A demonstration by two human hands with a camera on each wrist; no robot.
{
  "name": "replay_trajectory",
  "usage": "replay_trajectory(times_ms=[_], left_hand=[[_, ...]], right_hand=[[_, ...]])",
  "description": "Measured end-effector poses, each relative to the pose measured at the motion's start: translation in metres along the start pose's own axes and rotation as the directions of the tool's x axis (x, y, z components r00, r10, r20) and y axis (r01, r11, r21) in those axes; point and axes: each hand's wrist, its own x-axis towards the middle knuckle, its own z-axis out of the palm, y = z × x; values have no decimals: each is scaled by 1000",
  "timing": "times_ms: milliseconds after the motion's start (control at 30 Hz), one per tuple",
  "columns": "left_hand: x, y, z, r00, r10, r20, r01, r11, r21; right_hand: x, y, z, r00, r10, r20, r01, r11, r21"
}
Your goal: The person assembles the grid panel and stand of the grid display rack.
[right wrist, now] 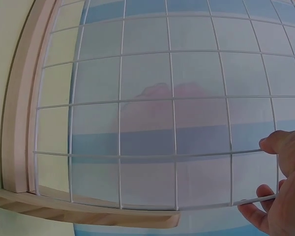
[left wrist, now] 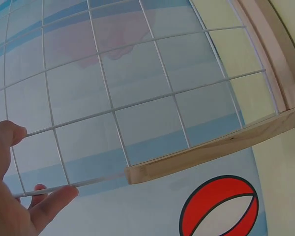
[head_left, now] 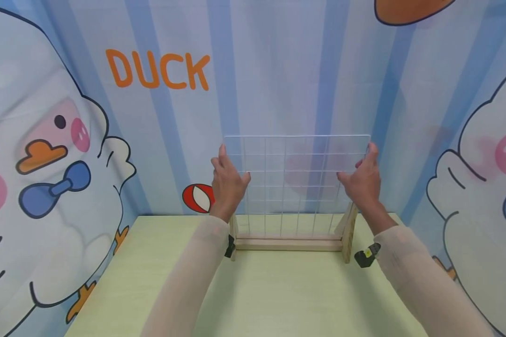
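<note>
A white wire grid panel (head_left: 285, 171) stands upright in a wooden stand (head_left: 288, 245), its bottom edge at the crossbar and its lower sides between two uprights. My left hand (head_left: 227, 187) grips the panel's left edge above the wooden upright (left wrist: 187, 157), thumb over the mesh and fingertips round the outer wire. At the opposite edge, my right hand (head_left: 364, 182) holds the panel at about the same height. In the right wrist view its thumb lies on a cross wire, with fingers around the edge wire above the right upright (right wrist: 113, 216).
The stand rests on a pale yellow-green table (head_left: 278, 290), near its back edge. Behind hangs a striped blue curtain (head_left: 270, 70) printed with ducks and lettering, close to the panel. Dark wrist devices (head_left: 367, 255) sit at both sleeves.
</note>
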Motion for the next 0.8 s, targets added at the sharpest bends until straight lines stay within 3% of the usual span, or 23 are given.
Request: replay_trajectory(times_ms=[333,800], left_hand=[[-7,-9,11,1000,-17,-7,16,1000,-16],[-12,-6,18,999,20,-33,-16,993,115]], right_hand=[[-5,11,7,1000,7,11,-7,1000,-26],[-11,21,14,1000,-12,-13,11,999,-31]])
